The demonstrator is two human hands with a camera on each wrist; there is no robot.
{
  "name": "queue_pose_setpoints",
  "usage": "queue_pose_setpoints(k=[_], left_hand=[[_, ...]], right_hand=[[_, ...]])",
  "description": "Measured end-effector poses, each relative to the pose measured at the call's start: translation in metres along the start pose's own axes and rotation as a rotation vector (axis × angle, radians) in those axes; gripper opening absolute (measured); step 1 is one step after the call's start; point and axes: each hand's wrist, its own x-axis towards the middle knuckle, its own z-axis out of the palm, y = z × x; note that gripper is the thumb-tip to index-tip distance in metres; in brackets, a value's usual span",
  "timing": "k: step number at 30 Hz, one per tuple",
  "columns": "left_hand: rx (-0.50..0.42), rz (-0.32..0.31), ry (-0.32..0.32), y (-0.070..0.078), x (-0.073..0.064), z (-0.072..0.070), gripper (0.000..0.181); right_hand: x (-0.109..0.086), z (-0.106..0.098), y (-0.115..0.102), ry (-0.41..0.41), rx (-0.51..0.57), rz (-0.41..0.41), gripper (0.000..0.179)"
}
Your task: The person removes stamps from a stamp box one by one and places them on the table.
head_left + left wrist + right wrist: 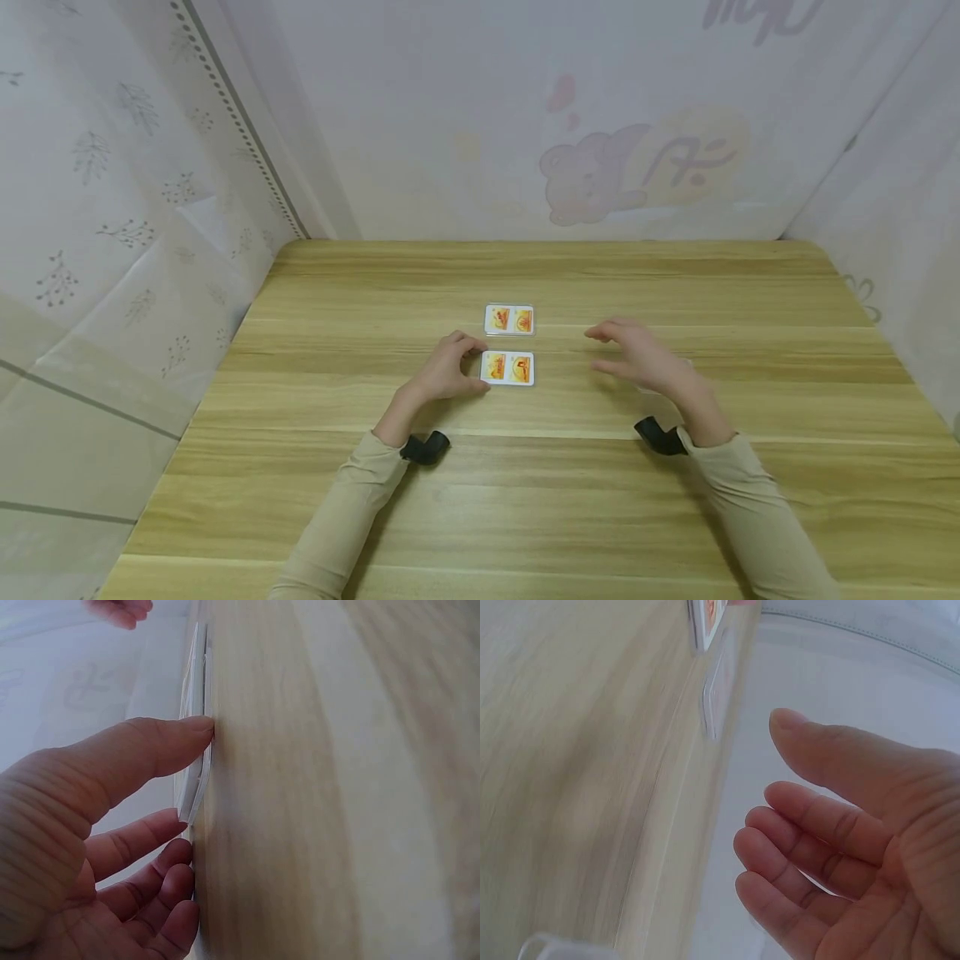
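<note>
A white rectangular card (508, 368) with two orange-and-yellow pictures lies on the wooden table. My left hand (448, 371) pinches its left end between thumb and index finger. In the left wrist view the card (193, 787) shows edge-on, as stacked white and clear layers, and the other fingers of the left hand (112, 847) curl loosely below it. Just behind lies a similar card (510, 319) in a clear case. Off to the right, my right hand (637, 354) hovers above the table, fingers relaxed and holding nothing, as the right wrist view confirms.
A clear plastic piece (566, 951) sits on the table under the right wrist, mostly hidden in the head view. The wooden table (525, 508) meets a printed curtain (420, 125) at the back, with more curtain (135, 250) along the left.
</note>
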Motion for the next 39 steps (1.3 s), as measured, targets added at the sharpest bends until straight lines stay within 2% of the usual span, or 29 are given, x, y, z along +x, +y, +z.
queue_pose_setpoints(k=[21,29,39], left_hand=[[0.004,-0.010,0.000,0.001,0.000,0.000,0.054],[0.012,-0.004,-0.001,0.002,0.001,-0.001,0.054],[0.007,-0.009,0.000,0.002,0.000,-0.001,0.054]], right_hand=[[0.031,0.019,-0.025,-0.002,0.030,-0.086,0.035],[0.040,0.028,-0.032,-0.031,0.046,-0.076,0.033],[0.050,0.042,-0.037,-0.075,0.079,-0.017,0.026]])
